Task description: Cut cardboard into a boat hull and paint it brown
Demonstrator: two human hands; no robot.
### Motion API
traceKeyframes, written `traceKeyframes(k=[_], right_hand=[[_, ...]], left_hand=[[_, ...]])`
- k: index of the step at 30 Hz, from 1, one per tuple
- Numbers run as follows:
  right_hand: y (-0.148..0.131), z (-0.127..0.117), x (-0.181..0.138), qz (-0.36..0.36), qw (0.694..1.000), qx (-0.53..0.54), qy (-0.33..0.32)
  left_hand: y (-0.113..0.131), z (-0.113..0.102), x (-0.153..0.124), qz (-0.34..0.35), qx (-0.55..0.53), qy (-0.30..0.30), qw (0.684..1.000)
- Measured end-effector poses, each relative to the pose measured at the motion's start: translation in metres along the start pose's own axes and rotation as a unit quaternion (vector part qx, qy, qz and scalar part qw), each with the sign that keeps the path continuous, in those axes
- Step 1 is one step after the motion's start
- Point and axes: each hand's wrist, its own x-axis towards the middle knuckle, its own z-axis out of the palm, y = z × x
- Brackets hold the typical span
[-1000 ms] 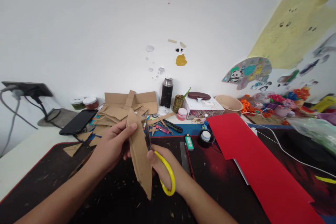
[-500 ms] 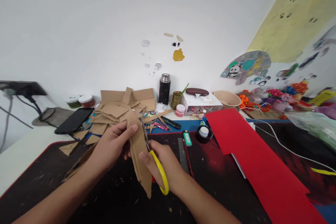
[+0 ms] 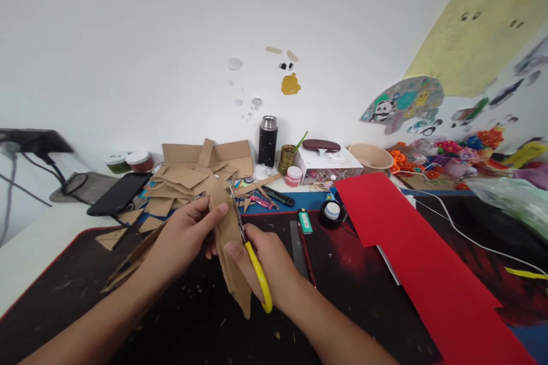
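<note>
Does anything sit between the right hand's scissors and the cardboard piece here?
Nothing visible does: the scissors, in the right hand, lie close along the edge of the cardboard piece that the left hand holds.

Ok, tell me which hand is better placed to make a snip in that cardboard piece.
Likely the right: the right hand holds the yellow-handled scissors, blades at the right-hand edge of the cardboard piece, while the left hand is occupied gripping that piece.

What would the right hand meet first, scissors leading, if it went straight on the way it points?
Probably the cardboard pile, ahead of the scissors in the right hand; the strip is already alongside. Depth is unclear.
</note>
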Motion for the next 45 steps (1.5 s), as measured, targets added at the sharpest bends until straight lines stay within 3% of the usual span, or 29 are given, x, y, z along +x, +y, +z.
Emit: traceKeyframes(k=[26, 45], right_hand=[[-0.0058, 0.0006, 0.0008, 0.047, 0.997, -0.062, 0.012], [-0.0002, 0.0024, 0.0033, 0.041, 0.994, -0.093, 0.030]], left_hand=[[-0.0050, 0.0087, -0.0007, -0.013, -0.038, 0.033, 0.999], [-0.0049, 0.0087, 0.0004, -0.011, -0.038, 0.034, 0.999]])
